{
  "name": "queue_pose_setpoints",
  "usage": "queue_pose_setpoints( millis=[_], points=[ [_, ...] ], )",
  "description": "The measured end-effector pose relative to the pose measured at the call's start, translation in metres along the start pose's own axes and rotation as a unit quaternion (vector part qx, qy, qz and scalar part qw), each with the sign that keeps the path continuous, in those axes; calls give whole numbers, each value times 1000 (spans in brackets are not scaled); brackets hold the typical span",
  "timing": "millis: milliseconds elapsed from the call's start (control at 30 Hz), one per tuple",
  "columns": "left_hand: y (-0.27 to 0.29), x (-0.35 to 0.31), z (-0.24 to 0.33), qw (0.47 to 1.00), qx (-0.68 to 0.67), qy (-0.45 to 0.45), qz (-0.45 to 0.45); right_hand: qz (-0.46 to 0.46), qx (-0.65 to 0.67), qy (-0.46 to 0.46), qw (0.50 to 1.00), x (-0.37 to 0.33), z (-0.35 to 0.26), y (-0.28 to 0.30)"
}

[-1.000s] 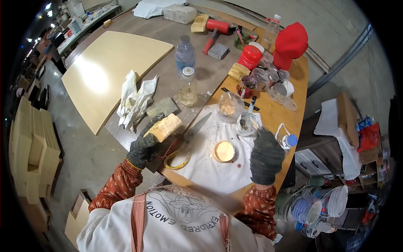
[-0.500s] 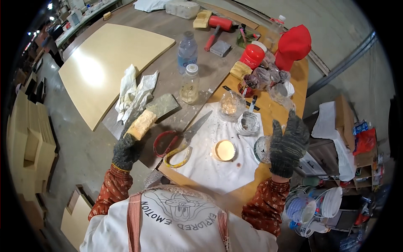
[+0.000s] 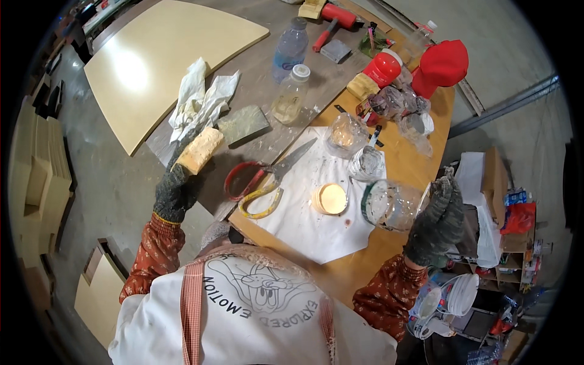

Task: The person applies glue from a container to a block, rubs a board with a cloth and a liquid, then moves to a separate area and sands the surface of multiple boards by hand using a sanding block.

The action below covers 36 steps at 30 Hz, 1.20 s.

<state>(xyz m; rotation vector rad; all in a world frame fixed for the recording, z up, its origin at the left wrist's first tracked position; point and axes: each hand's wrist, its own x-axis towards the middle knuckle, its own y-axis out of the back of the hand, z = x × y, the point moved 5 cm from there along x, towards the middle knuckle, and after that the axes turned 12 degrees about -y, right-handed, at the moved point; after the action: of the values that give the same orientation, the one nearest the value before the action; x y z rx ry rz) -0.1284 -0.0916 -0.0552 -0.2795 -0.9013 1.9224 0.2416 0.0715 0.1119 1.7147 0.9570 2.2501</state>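
My left hand [image 3: 171, 193], in a dark knit glove, is closed on a worn yellow sponge block [image 3: 199, 150] above the brown board's near edge. A flat grey-green pad [image 3: 244, 125] lies just beyond the sponge. On the right, my gloved right hand [image 3: 435, 224] pinches the rim of a clear, paint-smeared plastic jar [image 3: 392, 205], which leans toward its dark green base. Left of that jar, a small open tub of cream-coloured paste [image 3: 330, 199] stands on a white sheet [image 3: 298, 237]. Scissors [image 3: 274, 178] with red and yellow handles lie across the sheet's left edge.
Two bottles, a blue-labelled one [image 3: 291, 52] and a squat one [image 3: 292, 97], stand behind the scissors. White rags [image 3: 201, 103] and a large cream panel [image 3: 164, 61] lie to the left. A red cap [image 3: 441, 66] and a red-headed mallet [image 3: 337, 17] are farther back.
My right hand has gone from spread fingers above the jar to gripping its rim, and the jar has tilted. My left hand still holds the sponge. The view has shifted slightly.
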Motion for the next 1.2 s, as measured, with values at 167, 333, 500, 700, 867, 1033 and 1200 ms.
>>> queue_pose_setpoints(
  millis=[167,333,500,700,867,1033,1200],
  points=[
    [6,-4,2,999,-20,-31,6,-15,280,-54,958,3,-34,5],
    [-8,-7,15,990,135,-43,28,-92,127,7,988,-17,-80,-28],
    [22,-26,-1,997,-54,-31,53,-79,253,89,960,0,-117,16],
    [-22,-11,-19,997,-80,-5,21,-315,473,-13,823,-54,-209,-37],
    [-18,-31,-51,992,-117,-10,42,-429,599,-52,675,-77,-252,-46],
    [-25,-38,-13,988,-141,12,56,-370,573,52,730,-70,-279,-45],
    [-8,-28,36,993,-114,18,-13,-459,733,-234,444,-80,-316,-55]
  ],
)
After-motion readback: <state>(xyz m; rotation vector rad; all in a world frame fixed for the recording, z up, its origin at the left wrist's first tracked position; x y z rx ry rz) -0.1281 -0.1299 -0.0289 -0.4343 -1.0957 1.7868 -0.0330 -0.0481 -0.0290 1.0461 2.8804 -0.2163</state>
